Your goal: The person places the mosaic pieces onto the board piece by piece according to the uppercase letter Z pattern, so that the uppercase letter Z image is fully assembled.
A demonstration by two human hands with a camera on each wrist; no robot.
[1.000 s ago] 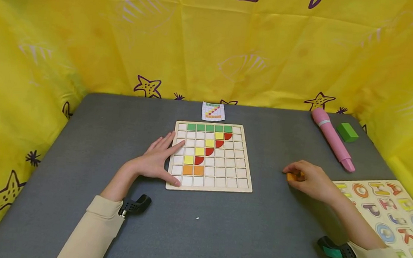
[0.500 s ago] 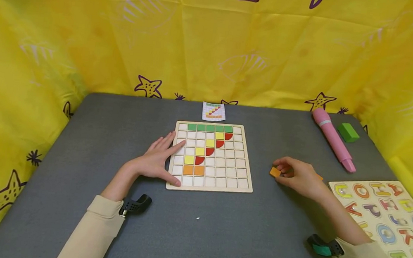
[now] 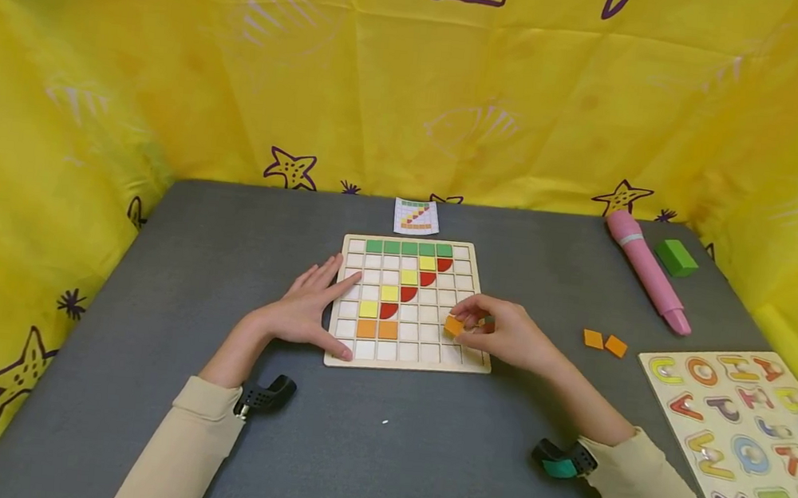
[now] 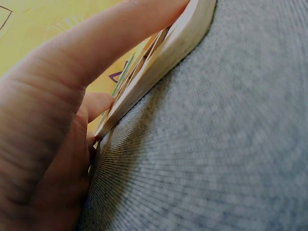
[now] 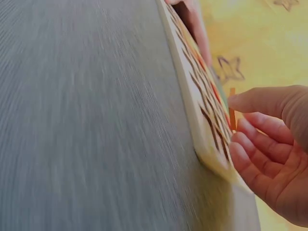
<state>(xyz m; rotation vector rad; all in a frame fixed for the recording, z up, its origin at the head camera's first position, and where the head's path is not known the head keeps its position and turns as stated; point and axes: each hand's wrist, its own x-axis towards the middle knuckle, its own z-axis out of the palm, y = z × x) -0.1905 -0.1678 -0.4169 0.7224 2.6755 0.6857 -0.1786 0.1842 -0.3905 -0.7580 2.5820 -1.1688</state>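
Observation:
A wooden grid board (image 3: 407,369) lies on the grey table, with a row of green square tiles (image 3: 409,248) along its top. Yellow squares (image 3: 389,293) and red quarter-round tiles (image 3: 408,293) step down diagonally to two orange squares (image 3: 366,328) at lower left. My left hand (image 3: 302,312) rests on the board's left edge, fingers spread and thumb at the lower corner. Over the board's right part, my right hand (image 3: 506,333) pinches an orange square tile (image 3: 454,326) between thumb and fingers. In the right wrist view that tile (image 5: 232,109) stands edge-on.
Two loose orange tiles (image 3: 593,339) lie right of the board. A small pattern card (image 3: 416,217) sits behind it. At the right are a pink marker-shaped pen (image 3: 648,271), a green block (image 3: 676,258) and an alphabet puzzle board (image 3: 674,420). A yellow cloth (image 3: 386,79) hangs behind.
My right hand has carried the orange tile left from near the alphabet puzzle to over the grid board, uncovering two loose orange tiles. My left hand has stayed on the board's edge.

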